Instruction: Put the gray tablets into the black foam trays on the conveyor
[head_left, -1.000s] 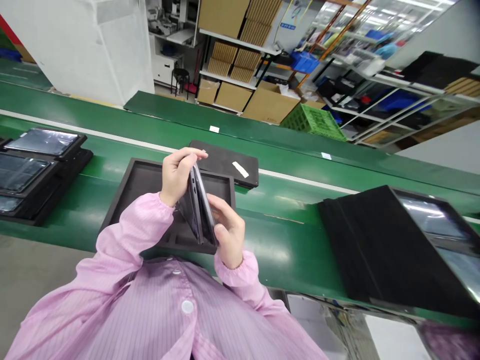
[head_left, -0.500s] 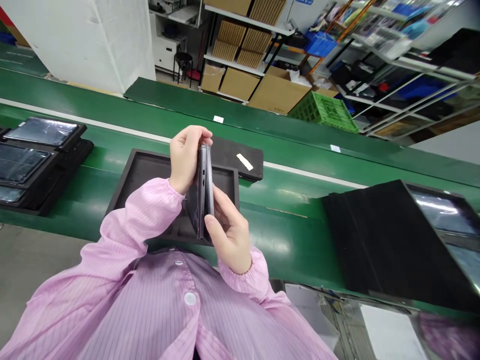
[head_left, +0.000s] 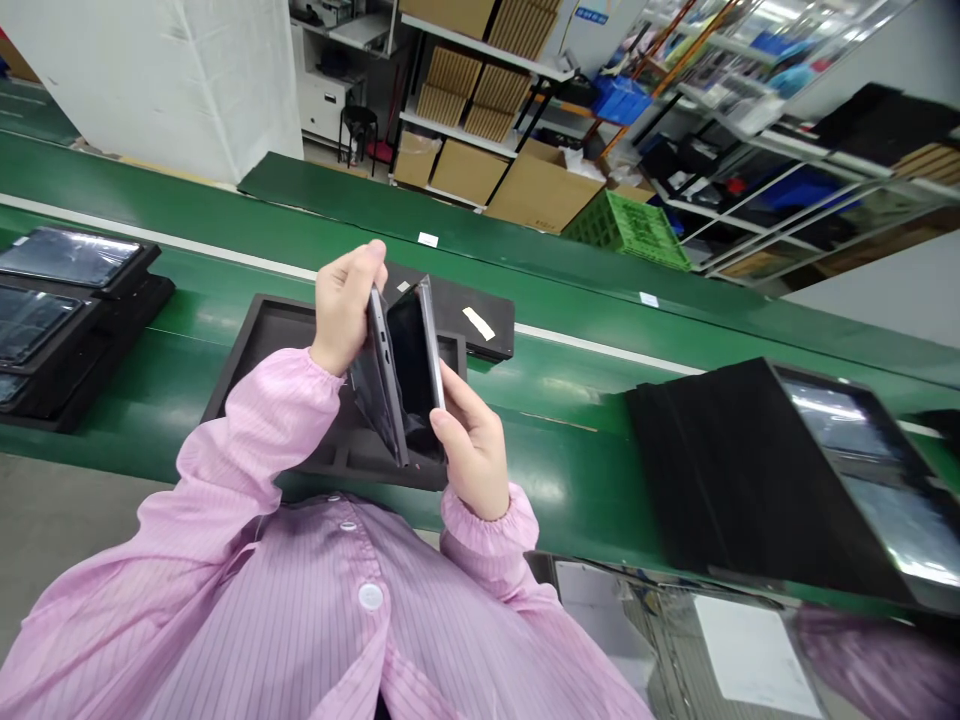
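My left hand (head_left: pixel 343 312) is closed around the upper edge of a dark tablet (head_left: pixel 385 385), which stands on edge with its ports facing me. My right hand (head_left: pixel 477 440) grips a second tablet (head_left: pixel 417 350) by its lower right side, its glossy dark face turned toward the first. A wedge of space separates the two tablets. Beneath them lies a shallow black tray (head_left: pixel 251 345), partly covered by my hands and the tablets. Just behind it sits a flat black block (head_left: pixel 487 305) with a pale strip (head_left: pixel 478 323) on top.
On the left, black trays (head_left: pixel 142 290) carry several tablets (head_left: pixel 71 257). A tall stack of black trays (head_left: pixel 720 470) stands at the right, with tablets (head_left: pixel 844 420) in view there. Across the green bench (head_left: pixel 555 440) are shelves with cartons (head_left: pixel 469 170) and a green crate (head_left: pixel 630 230).
Half a second ago the two tablets were close together side by side. Now they are apart, the left one swung left with my left hand, the right one slightly right with my right.
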